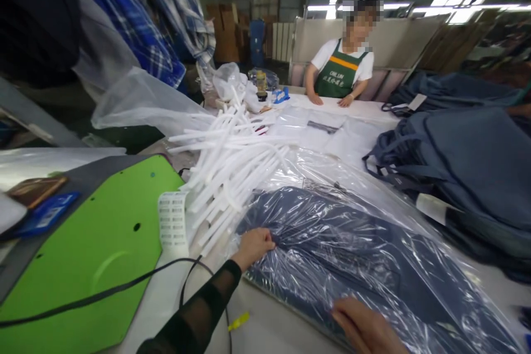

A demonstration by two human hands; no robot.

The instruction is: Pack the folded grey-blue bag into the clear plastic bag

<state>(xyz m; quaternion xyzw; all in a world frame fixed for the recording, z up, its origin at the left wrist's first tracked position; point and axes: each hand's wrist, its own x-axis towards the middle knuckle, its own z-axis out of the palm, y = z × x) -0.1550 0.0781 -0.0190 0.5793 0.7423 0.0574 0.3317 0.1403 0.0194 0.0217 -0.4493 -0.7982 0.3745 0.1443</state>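
This is a garment packing floor in a factory or warehouse. A long white surface [365,108] carries stacks of folded navy garments [468,171], one navy garment sealed in a clear plastic bag [352,243], loose empty bags and a heap of white plastic strips [232,171]. Plaid shirts [136,16] hang at the upper left. A co-worker in a green apron [341,74] stands at the far end. Behind are stacked cardboard boxes [226,30], bare roof beams and tube lights [415,6] overhead.
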